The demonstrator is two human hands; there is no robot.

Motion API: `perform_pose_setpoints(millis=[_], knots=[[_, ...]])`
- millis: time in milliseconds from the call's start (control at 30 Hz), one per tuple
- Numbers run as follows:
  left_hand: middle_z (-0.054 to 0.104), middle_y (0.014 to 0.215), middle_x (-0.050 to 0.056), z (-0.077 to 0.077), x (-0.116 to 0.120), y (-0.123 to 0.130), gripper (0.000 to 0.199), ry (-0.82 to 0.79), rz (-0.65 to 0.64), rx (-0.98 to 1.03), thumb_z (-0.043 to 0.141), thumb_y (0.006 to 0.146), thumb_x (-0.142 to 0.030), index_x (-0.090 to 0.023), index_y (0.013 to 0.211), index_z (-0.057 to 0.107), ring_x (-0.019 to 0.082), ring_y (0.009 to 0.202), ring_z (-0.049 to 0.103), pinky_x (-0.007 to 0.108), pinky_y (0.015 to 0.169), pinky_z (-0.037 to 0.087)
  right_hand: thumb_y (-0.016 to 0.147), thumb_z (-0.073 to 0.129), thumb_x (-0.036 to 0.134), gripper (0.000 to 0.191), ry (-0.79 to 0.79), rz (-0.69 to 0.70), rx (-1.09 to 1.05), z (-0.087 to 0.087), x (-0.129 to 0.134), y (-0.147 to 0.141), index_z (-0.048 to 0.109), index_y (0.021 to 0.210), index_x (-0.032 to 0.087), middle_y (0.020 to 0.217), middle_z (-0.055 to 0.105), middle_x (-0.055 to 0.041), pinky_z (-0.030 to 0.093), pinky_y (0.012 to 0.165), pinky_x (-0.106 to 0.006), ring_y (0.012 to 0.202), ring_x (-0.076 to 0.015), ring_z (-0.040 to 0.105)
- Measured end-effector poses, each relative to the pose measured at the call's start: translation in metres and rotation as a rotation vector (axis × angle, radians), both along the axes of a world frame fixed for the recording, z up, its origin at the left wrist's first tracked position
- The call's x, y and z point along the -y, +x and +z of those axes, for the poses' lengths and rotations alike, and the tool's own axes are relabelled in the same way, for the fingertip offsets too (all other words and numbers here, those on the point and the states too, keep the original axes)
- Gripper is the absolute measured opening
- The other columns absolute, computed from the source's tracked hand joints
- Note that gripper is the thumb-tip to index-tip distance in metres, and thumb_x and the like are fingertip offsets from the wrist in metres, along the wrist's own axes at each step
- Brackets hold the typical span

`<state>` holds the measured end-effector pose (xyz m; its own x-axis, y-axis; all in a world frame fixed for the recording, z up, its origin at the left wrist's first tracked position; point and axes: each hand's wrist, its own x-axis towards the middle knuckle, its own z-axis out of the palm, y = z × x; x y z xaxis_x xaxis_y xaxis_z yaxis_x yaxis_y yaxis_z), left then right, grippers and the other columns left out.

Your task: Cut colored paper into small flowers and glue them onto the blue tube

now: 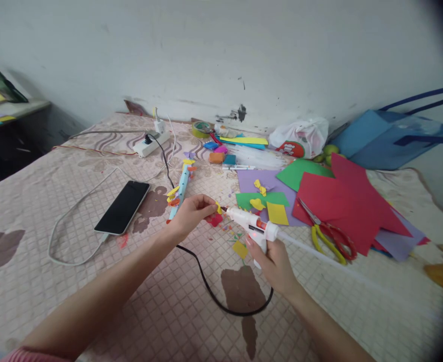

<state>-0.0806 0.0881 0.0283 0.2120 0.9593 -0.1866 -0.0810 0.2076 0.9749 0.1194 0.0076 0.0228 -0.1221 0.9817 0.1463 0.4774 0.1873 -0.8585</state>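
My right hand [276,264] is wrapped round the handle of a white hot glue gun [244,219], a long clear glue stick [312,251] poking out of its back. Between the fingertips of my left hand [193,213] is a small yellow paper piece [218,207], right at the gun's nozzle; whether they touch I cannot tell. Just beyond my left hand lies a light blue strip [183,186] with yellow and orange pieces along its edges. Yellow paper cutouts [257,203] rest on a green paper strip [242,200] past the gun.
A black cord [206,281] loops over the patterned cloth below my hands. At left a phone [122,207] lies on its charging cable, near a power strip [151,145]. To the right are scissors [329,236], red paper [330,201] and a blue bag [391,138].
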Motion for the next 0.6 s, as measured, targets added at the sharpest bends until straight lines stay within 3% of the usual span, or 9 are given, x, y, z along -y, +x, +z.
perform_pose_setpoints(millis=[367,600], knots=[[0.059,0.063,-0.002,-0.0032,-0.0005,0.0021,0.013,0.02,-0.012,-0.001,0.065,0.07,-0.022,-0.013,0.073,0.056,0.007,0.054,0.053,0.02,0.054,0.043,0.084,0.05,0.038,0.026,-0.033,-0.055,-0.01,0.0025,0.0037,0.0005,0.045,0.063,0.022,0.049,0.04,0.0038,0.033,0.049,-0.025,0.05,-0.0138,0.04],[0.058,0.064,-0.003,-0.0037,-0.0008,0.0007,0.017,0.04,-0.016,0.012,0.067,0.069,-0.024,-0.013,0.074,0.055,0.007,0.056,0.052,0.02,0.056,0.043,0.084,0.049,0.031,0.024,-0.022,-0.041,-0.007,0.0036,0.0048,0.0011,0.044,0.063,0.021,0.051,0.041,0.0036,0.03,0.047,-0.023,0.054,-0.0131,0.042]])
